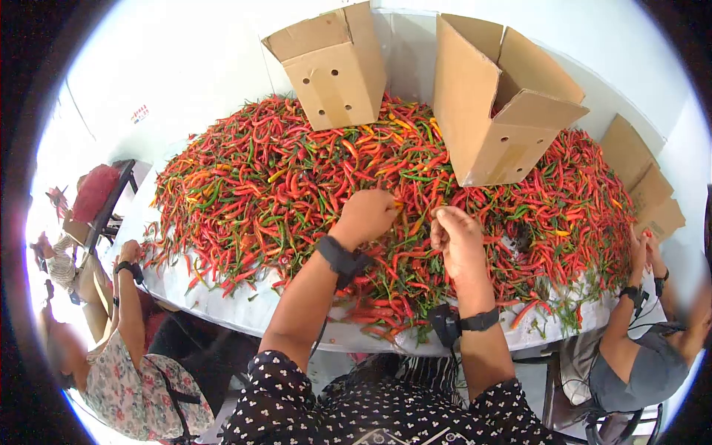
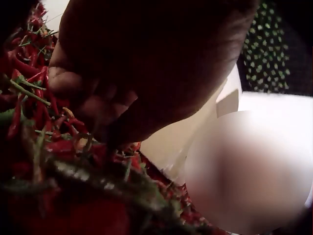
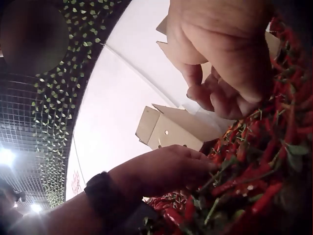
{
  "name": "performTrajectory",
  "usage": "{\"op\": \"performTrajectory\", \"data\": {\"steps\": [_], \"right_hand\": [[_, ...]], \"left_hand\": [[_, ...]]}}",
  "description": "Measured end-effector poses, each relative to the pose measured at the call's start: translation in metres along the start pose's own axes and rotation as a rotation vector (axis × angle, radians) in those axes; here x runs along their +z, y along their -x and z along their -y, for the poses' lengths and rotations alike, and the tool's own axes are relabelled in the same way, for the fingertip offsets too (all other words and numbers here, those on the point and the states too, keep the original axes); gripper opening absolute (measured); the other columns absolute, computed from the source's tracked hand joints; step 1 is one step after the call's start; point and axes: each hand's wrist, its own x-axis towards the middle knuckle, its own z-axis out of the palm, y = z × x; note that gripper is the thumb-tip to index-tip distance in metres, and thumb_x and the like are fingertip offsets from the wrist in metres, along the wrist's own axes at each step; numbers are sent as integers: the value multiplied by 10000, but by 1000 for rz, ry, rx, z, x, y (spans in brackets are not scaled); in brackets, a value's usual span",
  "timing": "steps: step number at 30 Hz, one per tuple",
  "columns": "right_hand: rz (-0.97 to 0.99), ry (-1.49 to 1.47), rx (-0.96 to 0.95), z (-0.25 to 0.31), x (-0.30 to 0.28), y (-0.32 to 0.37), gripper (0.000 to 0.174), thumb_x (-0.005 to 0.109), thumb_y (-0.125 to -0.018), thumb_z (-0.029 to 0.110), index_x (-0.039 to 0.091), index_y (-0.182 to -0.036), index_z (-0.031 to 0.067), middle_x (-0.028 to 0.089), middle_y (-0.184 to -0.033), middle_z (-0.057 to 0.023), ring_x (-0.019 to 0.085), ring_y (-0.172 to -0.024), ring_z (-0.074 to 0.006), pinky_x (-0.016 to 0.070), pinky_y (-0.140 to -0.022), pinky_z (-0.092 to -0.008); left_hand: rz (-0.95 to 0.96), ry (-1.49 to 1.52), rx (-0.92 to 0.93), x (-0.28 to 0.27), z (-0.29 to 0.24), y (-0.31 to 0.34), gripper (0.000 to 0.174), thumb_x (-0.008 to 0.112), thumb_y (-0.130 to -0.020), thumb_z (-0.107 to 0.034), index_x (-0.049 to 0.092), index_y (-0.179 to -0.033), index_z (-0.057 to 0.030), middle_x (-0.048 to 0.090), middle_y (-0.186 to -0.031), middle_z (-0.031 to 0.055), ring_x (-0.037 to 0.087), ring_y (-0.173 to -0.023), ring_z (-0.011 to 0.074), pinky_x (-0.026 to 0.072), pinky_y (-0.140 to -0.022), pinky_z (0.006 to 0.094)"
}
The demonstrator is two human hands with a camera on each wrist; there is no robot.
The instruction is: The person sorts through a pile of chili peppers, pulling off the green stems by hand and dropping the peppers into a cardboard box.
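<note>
A broad heap of red, orange and green chili peppers (image 1: 297, 185) covers the table. My left hand (image 1: 368, 216) reaches down into its middle, the back of the hand upward. An orange chili pepper (image 1: 399, 205) shows at its fingertips, pinched there. In the left wrist view the left hand (image 2: 146, 63) is in deep shadow, its fingers curled among red peppers and green stems. My right hand (image 1: 458, 236) hovers just over the heap, palm turned up and fingers curled in. The right wrist view shows the right hand (image 3: 220, 58) with thumb and fingers bent together, nothing visible between them.
Two cardboard boxes stand at the back of the heap, a smaller one (image 1: 334, 81) and a larger open one (image 1: 512, 141). Flattened cardboard (image 1: 645, 189) leans at the right. One person (image 1: 141, 371) sits at the left, another (image 1: 638, 363) at the right, their hands near the table edge.
</note>
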Motion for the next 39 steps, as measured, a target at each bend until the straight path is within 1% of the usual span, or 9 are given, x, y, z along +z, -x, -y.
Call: {"op": "performTrajectory", "data": {"steps": [2,5,9,18,26,31,36,37,39], "right_hand": [[-2,0,-19,-5,-3,-2,123,537,-856,132,564,-863,13,516,-614,-34,467,-495,-107,361,-443,-232],[-9,-45,64,-12,-5,-7,150,539,-844,143,583,-850,0,546,-619,-38,480,-482,-102,357,-422,-229],[62,-134,121,-16,-2,-10,156,546,-845,130,589,-899,-10,569,-650,-49,500,-508,-106,390,-451,-223],[5,-50,-79,-11,1,-4,204,530,-843,73,575,-1021,-15,604,-780,-67,524,-578,-89,424,-499,-213],[3,-62,-104,-19,-11,-6,187,532,-842,72,581,-997,-21,602,-780,-60,514,-583,-88,429,-527,-218],[-37,117,-127,-10,-2,1,168,560,-826,53,595,-975,-14,599,-781,-49,523,-616,-71,426,-548,-208],[38,547,-469,-15,2,4,163,589,-794,1,613,-955,-13,612,-800,-32,522,-636,-53,424,-577,-190],[79,657,-654,-14,5,3,170,588,-794,8,613,-961,-12,611,-789,-25,523,-641,-49,426,-575,-191],[66,477,-480,-12,8,9,169,587,-795,12,613,-960,-11,606,-777,-23,523,-638,-50,427,-576,-190]], "left_hand": [[-103,68,127,-3,9,2,202,596,-730,-214,610,-719,-13,600,-646,146,593,-608,290,465,-570,390],[44,602,-95,-38,-10,10,113,545,-794,-61,556,-717,21,527,-575,19,502,-529,66,387,-484,212],[75,937,-126,-43,-15,17,81,554,-816,-101,560,-798,-23,503,-664,-40,441,-604,43,366,-546,216],[109,832,-79,-24,-26,20,116,552,-828,-117,564,-793,-6,479,-671,-35,422,-624,38,362,-542,221],[167,667,-15,-13,-28,20,167,551,-834,-148,564,-794,14,495,-652,-10,445,-632,59,389,-562,252],[34,523,49,-15,-35,22,171,575,-785,-142,577,-734,21,538,-607,74,498,-569,112,411,-535,287],[-50,377,34,-14,-30,22,186,604,-737,-156,570,-691,21,548,-602,115,532,-544,161,417,-519,311],[-65,291,17,-12,-29,22,197,611,-728,-164,566,-679,21,551,-603,119,540,-546,169,419,-520,316],[-72,205,-17,-11,-28,22,193,624,-716,-164,568,-687,18,558,-619,120,546,-555,171,426,-531,313]]}}
